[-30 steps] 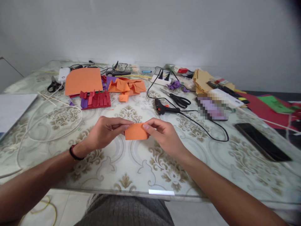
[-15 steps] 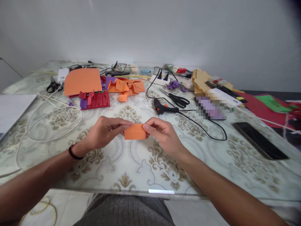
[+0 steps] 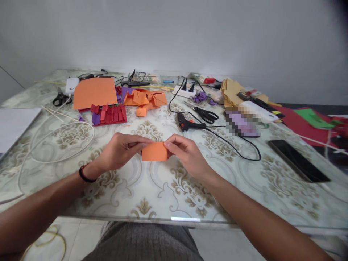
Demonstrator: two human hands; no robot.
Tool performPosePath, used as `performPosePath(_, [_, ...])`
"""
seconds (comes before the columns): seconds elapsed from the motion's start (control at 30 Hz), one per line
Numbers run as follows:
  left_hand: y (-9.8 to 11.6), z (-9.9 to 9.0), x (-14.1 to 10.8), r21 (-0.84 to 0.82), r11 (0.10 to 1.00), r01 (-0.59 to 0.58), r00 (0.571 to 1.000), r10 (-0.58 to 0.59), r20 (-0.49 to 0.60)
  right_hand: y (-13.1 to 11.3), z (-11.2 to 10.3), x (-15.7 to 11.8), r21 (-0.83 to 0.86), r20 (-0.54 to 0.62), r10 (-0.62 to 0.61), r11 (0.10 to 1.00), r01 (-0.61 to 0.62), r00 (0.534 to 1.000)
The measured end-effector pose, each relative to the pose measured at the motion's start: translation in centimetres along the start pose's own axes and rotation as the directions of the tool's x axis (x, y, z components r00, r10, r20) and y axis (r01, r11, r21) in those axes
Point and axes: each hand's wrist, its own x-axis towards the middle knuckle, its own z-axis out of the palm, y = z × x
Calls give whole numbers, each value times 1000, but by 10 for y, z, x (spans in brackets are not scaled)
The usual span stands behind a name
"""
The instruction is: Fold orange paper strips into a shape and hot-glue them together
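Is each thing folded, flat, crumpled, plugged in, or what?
Small orange paper: held by left hand and right hand
Large orange sheet: unfolded
Red papers: folded
Power strip: two plugs in
Purple paper beside it: crumpled
Glue gun: lying on its side
Scissors beside it: blades unclear
Black phone: screen dark

Over the table (image 3: pixel 130 203), a small paper piece (image 3: pixel 154 151) is between the left hand (image 3: pixel 119 150) and right hand (image 3: pixel 186 154). Behind and right lies a hot glue gun (image 3: pixel 190 124), scissors (image 3: pixel 208 115) just behind it, a power strip (image 3: pixel 182 91) farther back. A smartphone (image 3: pixel 299 160) lies far right; a large paper sheet (image 3: pixel 95 92), back left, right of a power bank (image 3: pixel 72 85).
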Motion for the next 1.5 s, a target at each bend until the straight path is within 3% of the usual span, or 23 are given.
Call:
performPosePath(0.13, [1, 0, 1, 13, 1000, 21, 999, -21, -50, -2, 0, 0, -35, 37, 64, 997, -63, 997])
performPosePath(0.4, [-5, 2, 0, -62, 998, 22, 1000, -23, -7, 0, -3, 1, -88, 23, 74, 994, -72, 997])
performPosePath(0.57, [-7, 4, 1, -75, 996, -46, 994, 53, 95, 0, -4, 2, -96, 8, 81, 992, -80, 997])
performPosePath(0.73, [-11, 5, -1, -136, 990, 41, 983, -15, 185, 4, -5, 3, -100, 9, 72, 993, -71, 997])
performPosePath(1.07, [-8, 2, 3, -196, 970, 144, 982, -115, 152, 2, -6, 2, -203, 133, 83, 978, -55, 988])
performPosePath(1.37, [-13, 3, 2, -169, 984, 60, 992, -40, 119, 6, -6, 4, -221, 113, 89, 973, -62, 990])
performPosePath(1.5, [-17, 2, 2, -152, 987, 43, 994, -27, 107, 8, -6, 4, -237, 168, 123, 968, -81, 978])
